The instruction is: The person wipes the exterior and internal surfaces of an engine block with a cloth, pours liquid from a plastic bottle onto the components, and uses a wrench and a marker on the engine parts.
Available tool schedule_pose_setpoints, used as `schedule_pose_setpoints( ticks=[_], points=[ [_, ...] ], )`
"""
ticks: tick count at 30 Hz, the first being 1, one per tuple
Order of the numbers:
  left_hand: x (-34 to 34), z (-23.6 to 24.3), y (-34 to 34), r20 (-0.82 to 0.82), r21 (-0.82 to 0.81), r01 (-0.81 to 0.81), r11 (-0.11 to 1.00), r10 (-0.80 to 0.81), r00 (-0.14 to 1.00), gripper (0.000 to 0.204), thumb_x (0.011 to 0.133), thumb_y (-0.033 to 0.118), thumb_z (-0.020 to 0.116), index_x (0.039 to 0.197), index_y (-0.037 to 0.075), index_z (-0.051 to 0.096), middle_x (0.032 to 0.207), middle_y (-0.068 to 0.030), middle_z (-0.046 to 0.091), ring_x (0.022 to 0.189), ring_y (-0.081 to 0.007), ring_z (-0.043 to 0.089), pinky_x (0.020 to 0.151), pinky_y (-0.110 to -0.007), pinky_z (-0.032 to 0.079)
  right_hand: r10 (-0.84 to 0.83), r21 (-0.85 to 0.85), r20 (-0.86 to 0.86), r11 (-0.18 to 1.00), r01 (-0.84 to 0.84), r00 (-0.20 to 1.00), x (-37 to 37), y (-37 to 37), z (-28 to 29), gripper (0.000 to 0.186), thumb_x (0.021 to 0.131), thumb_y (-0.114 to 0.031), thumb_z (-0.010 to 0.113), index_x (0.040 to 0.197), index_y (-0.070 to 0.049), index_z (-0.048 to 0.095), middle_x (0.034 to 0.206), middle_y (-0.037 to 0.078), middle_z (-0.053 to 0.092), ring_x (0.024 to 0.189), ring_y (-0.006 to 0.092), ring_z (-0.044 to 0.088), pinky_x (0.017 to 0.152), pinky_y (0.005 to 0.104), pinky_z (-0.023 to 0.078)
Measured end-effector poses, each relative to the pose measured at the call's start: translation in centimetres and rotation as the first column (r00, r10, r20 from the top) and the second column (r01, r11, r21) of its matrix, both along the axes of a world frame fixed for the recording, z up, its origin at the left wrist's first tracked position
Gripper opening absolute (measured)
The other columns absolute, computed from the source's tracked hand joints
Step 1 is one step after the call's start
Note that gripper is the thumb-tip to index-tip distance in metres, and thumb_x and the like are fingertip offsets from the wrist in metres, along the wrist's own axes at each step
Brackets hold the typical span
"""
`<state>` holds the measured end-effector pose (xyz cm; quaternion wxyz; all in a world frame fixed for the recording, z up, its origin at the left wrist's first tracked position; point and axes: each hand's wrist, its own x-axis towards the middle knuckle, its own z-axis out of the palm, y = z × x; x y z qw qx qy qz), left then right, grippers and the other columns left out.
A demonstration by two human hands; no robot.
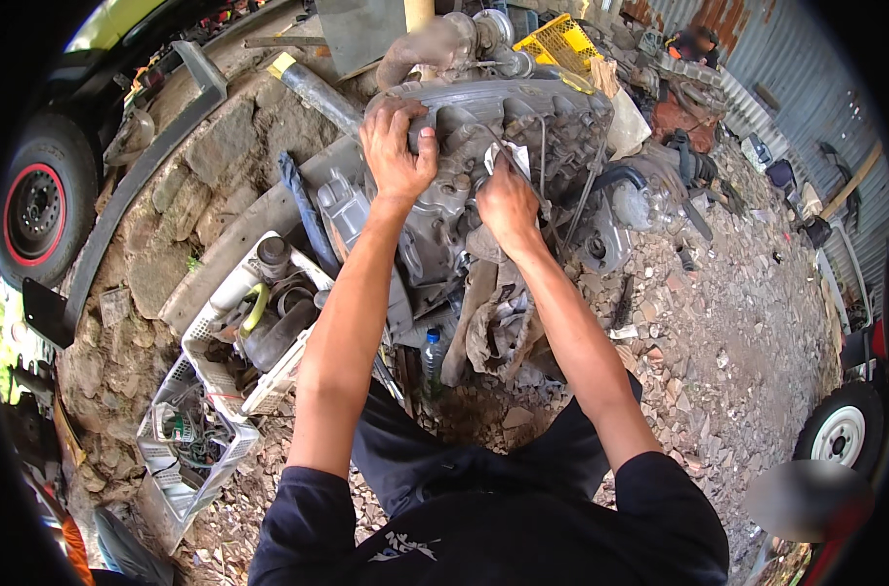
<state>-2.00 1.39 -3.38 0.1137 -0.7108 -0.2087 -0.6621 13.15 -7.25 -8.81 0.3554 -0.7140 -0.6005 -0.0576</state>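
Engine: the bulky grey, grease-stained metal engine (444,195) sits at the far middle of the scene, beyond the person's knees, with a dark ribbed cover (503,102) along its far top.
Left hand: the left hand (397,156) rests on the cover's left end, thumb apart from the fingers, gripping nothing that shows; grease there could let the palm slip.
Right hand: the right hand (510,202) has its fingers drawn narrow around a crumpled white scrap of cloth or paper (508,159), near the engine's middle; whether they hold anything else, I cannot tell.
White scrap: it could snag on nearby metal edges and tear, leaving shreds in a gap.
Knuckles: a sudden slip could scrape them against the thin upright metal rod (543,146) just right.
Footing: loose rubble (698,313) on the right could shift underfoot and spoil the balance of a forward lean.
Bottle: the clear plastic bottle with a blue cap (433,359), on the near side, could topple if a leg knocks it.
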Motion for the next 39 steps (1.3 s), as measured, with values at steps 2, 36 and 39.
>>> schedule_pose_setpoints(
  ticks=[2,36,39],
  points=[
    [0.1,0.0,0.0,-0.006,0.002,-0.001,1.000,0.001,1.000,0.023,0.085,0.028,0.059,0.097,0.008,0.064,0.105,-0.0093,0.064,0.108,-0.0330,0.058,0.095,-0.044,0.039,-0.076,-0.071,0.125,0.994,0.085,0.989,-0.2,1.2,-0.6,0.057,0.080,-0.007,0.061,0.127,0.017,0.041,0.078,0.026,0.069,0.073,0.0404,0.070,0.062,0.0500,0.056],
    [0.1,-0.5,0.3,0.007,0.019,0.006,1.000,-0.006,1.000,0.029,0.091,0.034,0.055,0.097,0.008,0.064,0.105,-0.0090,0.065,0.109,-0.0328,0.059,0.095,-0.043,0.038,0.336,0.316,-0.793,0.940,-0.129,0.509,-0.1,0.5,-3.7,0.050,0.086,-0.002,0.050,0.134,0.001,0.035,0.072,0.014,0.057,0.049,0.0240,0.055,0.043,0.0387,0.046],
    [0.5,-0.2,0.3,0.002,0.028,-0.006,1.000,0.006,1.000,0.028,0.090,0.033,0.056,0.098,0.007,0.064,0.106,-0.0092,0.065,0.110,-0.0331,0.058,0.097,-0.044,0.038,0.085,0.298,-0.206,0.954,-0.020,0.975,0.9,1.8,-5.2,0.065,0.082,-0.001,0.052,0.142,0.007,0.028,0.084,0.031,0.066,0.067,0.0409,0.068,0.063,0.0503,0.055]
  ],
)
